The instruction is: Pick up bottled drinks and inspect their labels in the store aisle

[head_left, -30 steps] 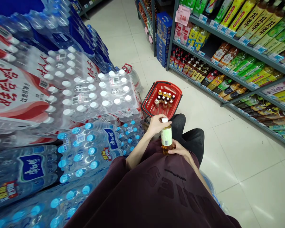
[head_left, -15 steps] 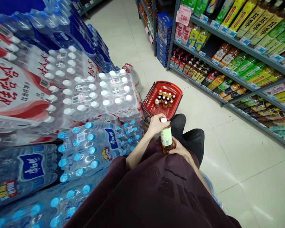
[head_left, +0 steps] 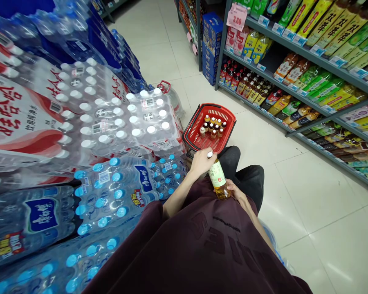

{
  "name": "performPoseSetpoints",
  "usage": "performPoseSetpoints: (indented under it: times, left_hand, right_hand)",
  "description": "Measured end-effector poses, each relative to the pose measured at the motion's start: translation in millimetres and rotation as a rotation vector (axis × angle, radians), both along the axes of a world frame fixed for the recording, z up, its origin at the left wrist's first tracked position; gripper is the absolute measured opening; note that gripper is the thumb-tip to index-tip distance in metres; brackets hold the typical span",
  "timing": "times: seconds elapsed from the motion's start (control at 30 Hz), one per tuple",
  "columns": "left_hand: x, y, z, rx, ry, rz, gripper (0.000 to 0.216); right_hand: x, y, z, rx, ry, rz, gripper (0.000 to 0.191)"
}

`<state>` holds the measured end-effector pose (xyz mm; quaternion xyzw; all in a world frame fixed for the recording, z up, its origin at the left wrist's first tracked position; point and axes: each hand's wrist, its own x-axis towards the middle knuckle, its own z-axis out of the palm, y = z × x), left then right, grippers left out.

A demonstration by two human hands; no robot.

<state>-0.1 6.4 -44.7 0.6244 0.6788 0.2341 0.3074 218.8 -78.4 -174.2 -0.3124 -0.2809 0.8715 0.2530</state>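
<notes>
At frame centre my left hand (head_left: 202, 163) clasps the white cap and my right hand (head_left: 233, 192) the base of a tilted amber plastic drink bottle (head_left: 218, 179) — just below the red plastic basket (head_left: 193, 134).

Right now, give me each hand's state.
Left hand: closed on the cap of the tea bottle.
Right hand: grip around the bottle's base.

I'm seeing amber tea in my white-capped, pale-green-labelled bottle (head_left: 218, 179), a red basket (head_left: 196, 130), and my maroon shirt (head_left: 202, 245).
</notes>
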Motion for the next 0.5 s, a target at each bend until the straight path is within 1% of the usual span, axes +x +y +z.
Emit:
performPoseSetpoints:
  times: [0.2,0.4,0.5]
  left_hand:
    - [1.1,0.5,2.7,-0.031,-0.037,0.001,0.026]
    - [-0.1,-0.1,1.9,-0.042,-0.044,-0.013,0.029]
    - [-2.3,-0.3,5.2,-0.042,-0.055,-0.037,0.029]
  right_hand:
    - [0.8,-3.8,-1.6,-0.019,0.018,-0.029,0.058]
    - [0.2,-1.2,-0.7,-0.068,0.044,0.002,0.057]
    - [-3.8,3.0,2.1,-0.084,0.029,-0.001,0.063]
